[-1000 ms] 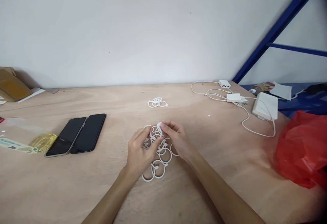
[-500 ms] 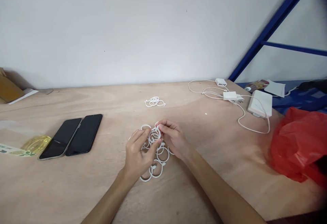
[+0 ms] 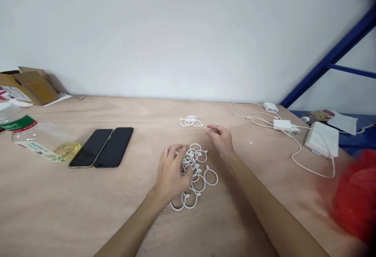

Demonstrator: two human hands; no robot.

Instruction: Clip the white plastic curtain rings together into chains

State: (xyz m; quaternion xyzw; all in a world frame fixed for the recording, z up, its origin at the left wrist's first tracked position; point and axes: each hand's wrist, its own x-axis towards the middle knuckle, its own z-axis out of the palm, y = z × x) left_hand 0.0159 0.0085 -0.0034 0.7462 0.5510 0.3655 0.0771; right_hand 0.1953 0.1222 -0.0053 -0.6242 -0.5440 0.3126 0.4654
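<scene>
White plastic rings with small tabs [image 3: 198, 183] lie in an overlapping pile on the wooden table [image 3: 141, 218]. Over the pile's left side is my left hand [image 3: 172, 171], its fingers curved and its thumb apart from them; the hand covers part of the rings. Whether it touches them I cannot tell. Right of and beyond the pile, my right hand [image 3: 221, 139] has its thumb and forefinger pressed together. Whatever is between them, if anything, is too small to make out. A smaller cluster of the same rings [image 3: 190, 121] sits farther back, left of my right hand.
Two black phones [image 3: 114, 147] lie to the left, beside a tipped bottle of yellow liquid [image 3: 44, 141]. A cardboard box [image 3: 32, 87] stands back left. White chargers and cables [image 3: 282, 125], a white box [image 3: 323, 139] and a red plastic bag [image 3: 357, 198] are at right.
My hands have parted. The right hand has moved away from the pile, toward the far cluster; the left has lowered over the pile. The ring held up between them no longer shows there. The view has turned left.
</scene>
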